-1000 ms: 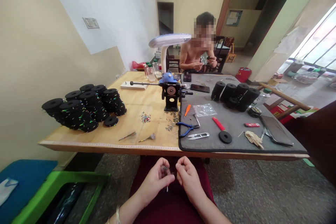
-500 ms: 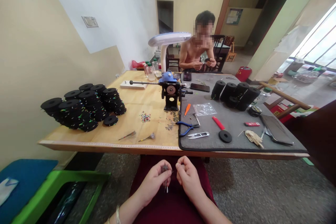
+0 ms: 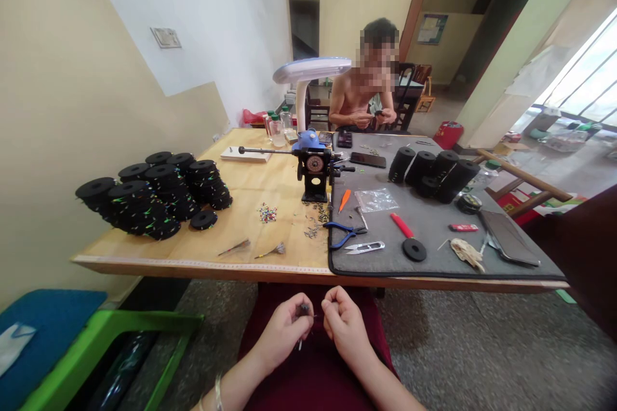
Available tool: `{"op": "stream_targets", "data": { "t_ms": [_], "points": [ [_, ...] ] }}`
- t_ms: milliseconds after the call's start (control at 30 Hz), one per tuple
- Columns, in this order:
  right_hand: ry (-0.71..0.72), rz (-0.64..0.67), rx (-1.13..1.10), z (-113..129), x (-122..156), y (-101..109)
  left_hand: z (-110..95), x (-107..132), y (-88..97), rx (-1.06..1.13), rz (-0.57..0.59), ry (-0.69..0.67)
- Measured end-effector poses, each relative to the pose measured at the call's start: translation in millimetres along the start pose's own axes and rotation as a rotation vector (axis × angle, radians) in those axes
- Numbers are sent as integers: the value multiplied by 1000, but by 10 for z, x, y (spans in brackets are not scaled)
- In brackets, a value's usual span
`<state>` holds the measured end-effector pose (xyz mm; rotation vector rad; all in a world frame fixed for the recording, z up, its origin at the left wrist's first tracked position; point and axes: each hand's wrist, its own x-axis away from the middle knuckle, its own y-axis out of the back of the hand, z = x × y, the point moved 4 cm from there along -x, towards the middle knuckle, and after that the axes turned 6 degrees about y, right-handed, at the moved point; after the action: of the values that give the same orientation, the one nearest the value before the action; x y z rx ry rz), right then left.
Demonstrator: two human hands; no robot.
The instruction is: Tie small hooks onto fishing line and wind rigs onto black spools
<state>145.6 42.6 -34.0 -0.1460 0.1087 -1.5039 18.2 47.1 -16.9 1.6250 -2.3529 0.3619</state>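
Over my lap, just below the table's front edge, my left hand (image 3: pixel 285 331) is closed around a small dark bundle of thin strands (image 3: pixel 304 309). A pale tip sticks out beneath its fingers. Beside it, a small gap away, my right hand (image 3: pixel 348 324) is pinched closed; whatever sits between its fingertips is too small to make out. Nearest on the wooden tabletop lie two similar bundles of thin stems, a left one (image 3: pixel 234 248) and a right one (image 3: pixel 270 250). Behind them is a small heap of multicoloured beads (image 3: pixel 268 212).
Black foam spools (image 3: pixel 164 196) stand stacked at left, more spools (image 3: pixel 446 173) at right. A black winding machine (image 3: pixel 315 173) and a lamp (image 3: pixel 312 69) occupy the middle. Blue pliers (image 3: pixel 342 236), snips (image 3: pixel 365 248) and a red-handled tool (image 3: pixel 402 226) lie on the grey mat. Opposite sits another person (image 3: pixel 361 99).
My left hand has tilted slightly, and the bundle's pale tip has shifted a little left. The right hand has barely moved. Across the table, the other person's hands have shifted slightly.
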Motion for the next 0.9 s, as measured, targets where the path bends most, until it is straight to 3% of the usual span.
{"op": "stream_targets", "data": {
  "t_ms": [133, 333, 500, 700, 900],
  "points": [
    [-2, 0, -6, -7, -10, 1, -14, 17, -2, 68, 18, -32],
    [3, -4, 23, -39, -3, 6, -16, -2, -6, -69, -23, -56],
    [2, 7, -5, -43, -10, 6, -47, 11, -19, 21, -7, -18],
    [1, 7, 0, -24, -15, 17, -42, 2, -7, -38, 36, -1],
    [2, 33, 19, -8, -9, -10, -101, -5, 30, -172, -96, -88]
  ]
}}
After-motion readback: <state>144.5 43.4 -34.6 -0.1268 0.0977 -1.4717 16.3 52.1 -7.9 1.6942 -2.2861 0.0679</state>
